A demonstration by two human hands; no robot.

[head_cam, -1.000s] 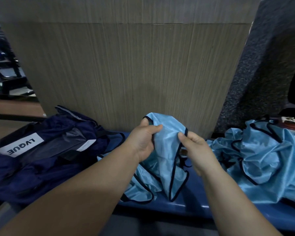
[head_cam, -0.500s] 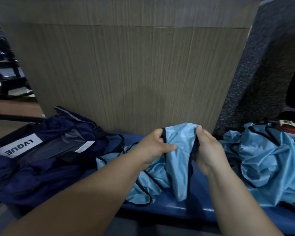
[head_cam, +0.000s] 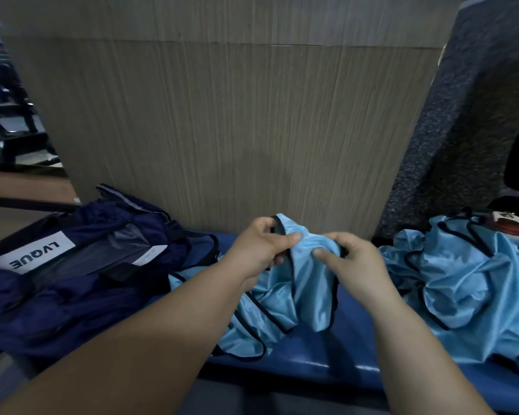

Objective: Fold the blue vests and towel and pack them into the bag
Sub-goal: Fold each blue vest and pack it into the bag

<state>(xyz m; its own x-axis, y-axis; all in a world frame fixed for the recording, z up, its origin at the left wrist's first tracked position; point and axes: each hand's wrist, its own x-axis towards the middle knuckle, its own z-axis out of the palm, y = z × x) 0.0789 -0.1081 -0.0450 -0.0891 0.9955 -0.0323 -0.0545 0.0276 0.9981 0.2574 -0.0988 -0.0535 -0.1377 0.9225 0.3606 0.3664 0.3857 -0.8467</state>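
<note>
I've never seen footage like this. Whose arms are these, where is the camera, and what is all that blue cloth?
No machine here: a person is working with bare hands. The camera sits on their head, looking forward and down, so the arms reach in from below. The left hand and right hand both grip the bunched top of a light blue vest with black trim, whose lower part hangs onto a blue bench. To the left lies a dark navy bag with a white label. To the right is a crumpled pile of more blue vests. Behind stands a wood-grain panel.
</note>
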